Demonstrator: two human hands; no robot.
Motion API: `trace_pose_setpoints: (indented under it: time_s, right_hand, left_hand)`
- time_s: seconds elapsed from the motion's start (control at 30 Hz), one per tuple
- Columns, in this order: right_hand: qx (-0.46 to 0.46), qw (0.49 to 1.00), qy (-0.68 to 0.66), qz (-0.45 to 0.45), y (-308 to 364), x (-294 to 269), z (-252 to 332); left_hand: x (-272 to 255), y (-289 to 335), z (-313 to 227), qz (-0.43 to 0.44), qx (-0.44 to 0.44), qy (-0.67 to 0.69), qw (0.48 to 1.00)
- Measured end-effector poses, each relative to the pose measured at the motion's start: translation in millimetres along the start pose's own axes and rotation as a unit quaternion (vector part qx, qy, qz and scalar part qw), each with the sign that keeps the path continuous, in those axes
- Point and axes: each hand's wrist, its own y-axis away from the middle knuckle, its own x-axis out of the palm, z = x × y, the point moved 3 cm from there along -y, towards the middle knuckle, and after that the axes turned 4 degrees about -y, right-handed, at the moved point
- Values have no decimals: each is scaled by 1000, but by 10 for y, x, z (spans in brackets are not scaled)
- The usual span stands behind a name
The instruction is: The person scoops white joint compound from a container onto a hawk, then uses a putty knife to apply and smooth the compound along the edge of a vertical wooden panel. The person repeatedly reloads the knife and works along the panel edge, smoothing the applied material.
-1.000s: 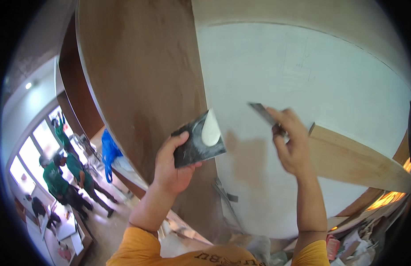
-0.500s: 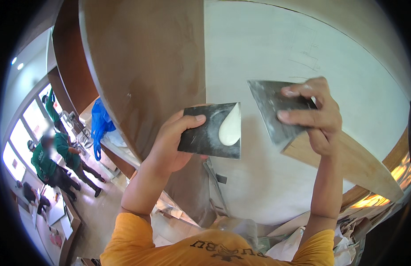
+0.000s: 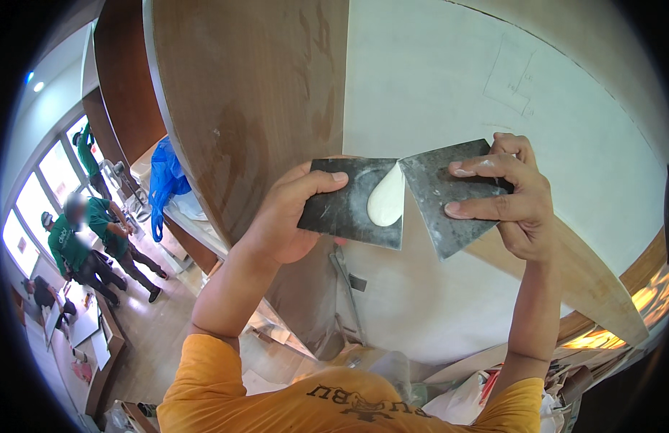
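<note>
My left hand (image 3: 280, 213) grips a dark, flat putty knife blade (image 3: 333, 204), thumb on top and the other fingers beneath. A drop-shaped dab of white putty (image 3: 385, 200) lies near that blade's right edge. In my right hand (image 3: 518, 195) is a second dark putty knife blade (image 3: 439, 173), smeared with white, with fingers spread across its face. The upper left corner of this second blade meets the upper right corner of the first, beside the putty's narrow tip. Below that corner a gap widens between the two blades.
A brown wood panel (image 3: 262, 94) stands at left, joining a white panel (image 3: 414, 86) with pencil lines. A curved wooden board (image 3: 587, 278) juts out at lower right. A blue plastic bag (image 3: 166, 180) hangs at left. Several people in green shirts (image 3: 69, 244) stand farther off.
My right hand has turned its blade and brought it left until its corner meets the left blade. The left blade has shifted slightly right and up.
</note>
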Motion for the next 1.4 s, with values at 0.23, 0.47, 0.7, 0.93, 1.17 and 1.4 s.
trace_pose_setpoints:
  time_s: [0.23,0.47,0.7,0.93,1.17,1.4]
  right_hand:
    - [24,999,1,26,-86,-62,-13]
    - [170,944,-163,-232,-59,-162,-458]
    - [112,916,-118,-368,-942,-66,-991]
    - [-18,867,213,-450,-2250,-108,-1542]
    - [3,844,220,-489,-2854,-49,-1860]
    - [-27,857,205,-472,-2984,27,-1679]
  left_hand:
    - [-24,-21,9,-22,32,-29,999]
    - [-29,-31,-3,-86,37,37,995]
    - [48,19,9,-130,32,112,985]
    - [142,93,-79,-125,30,133,983]
    - [84,60,-52,-68,28,146,987]
    - [58,99,-84,-23,16,159,987]
